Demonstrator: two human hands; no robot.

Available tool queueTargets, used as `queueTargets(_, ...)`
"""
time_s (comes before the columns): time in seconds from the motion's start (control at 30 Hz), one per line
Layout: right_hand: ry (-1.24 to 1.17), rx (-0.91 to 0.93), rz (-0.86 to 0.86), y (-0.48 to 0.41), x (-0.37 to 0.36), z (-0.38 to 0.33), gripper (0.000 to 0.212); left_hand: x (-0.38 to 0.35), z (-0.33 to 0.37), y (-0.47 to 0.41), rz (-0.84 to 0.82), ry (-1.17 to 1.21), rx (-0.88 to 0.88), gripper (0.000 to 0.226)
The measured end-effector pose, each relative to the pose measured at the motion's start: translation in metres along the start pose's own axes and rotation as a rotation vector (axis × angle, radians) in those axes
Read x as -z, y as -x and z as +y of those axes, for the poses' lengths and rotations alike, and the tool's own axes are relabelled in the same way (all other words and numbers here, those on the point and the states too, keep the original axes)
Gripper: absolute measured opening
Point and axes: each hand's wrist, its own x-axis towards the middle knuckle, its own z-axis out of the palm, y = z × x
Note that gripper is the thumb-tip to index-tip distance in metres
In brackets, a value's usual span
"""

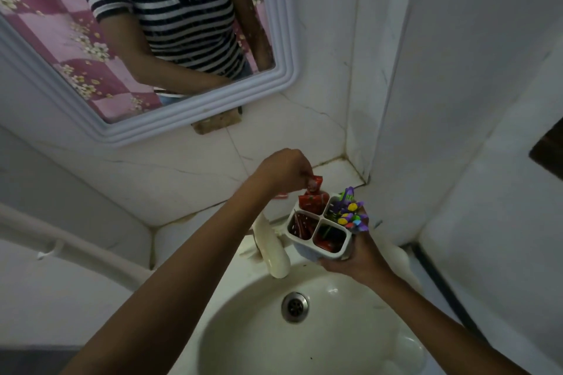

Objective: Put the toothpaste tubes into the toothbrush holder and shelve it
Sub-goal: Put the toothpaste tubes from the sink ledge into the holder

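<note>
Above a sink (pixel 350 341), the right hand (pixel 361 256) grips a four-slot holder (pixel 318 253); at its 11 o'clock, the left hand (pixel 285 169) pinches a red tube (pixel 313 192) into the far-left slot.

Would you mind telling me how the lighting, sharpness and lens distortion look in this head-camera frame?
Head view: dim, soft light with no hard shadows; wide-angle bending curves the mirror frame and wall edges; small glints on the sink basin; the toothpaste tube in the left hand is slightly soft, the toothbrush holder in the right hand reasonably sharp.
</note>
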Motion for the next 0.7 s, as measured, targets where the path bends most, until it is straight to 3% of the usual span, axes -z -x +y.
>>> queueTargets(0.23, -0.085, -0.051, 0.012, 0.0, -0.007, -0.006, 0.117, -0.011, 0.004, 0.0, 0.048, -0.104, -0.003, 0.024)
queueTargets(0.47, -0.073, -0.107, -0.043, -0.002, -0.008, -0.01, 0.105, -0.008, 0.005, 0.0, -0.053, -0.02, -0.014, 0.014)
queueTargets(0.53, -0.089, -0.129, -0.041, -0.001, -0.009, -0.01, 0.096, -0.006, -0.002, 0.009, -0.021, 0.006, -0.045, 0.008)
queueTargets(0.7, -0.162, -0.122, -0.043, -0.003, -0.011, -0.002, 0.087, 0.007, -0.023, 0.023, 0.062, 0.228, -0.007, 0.018)
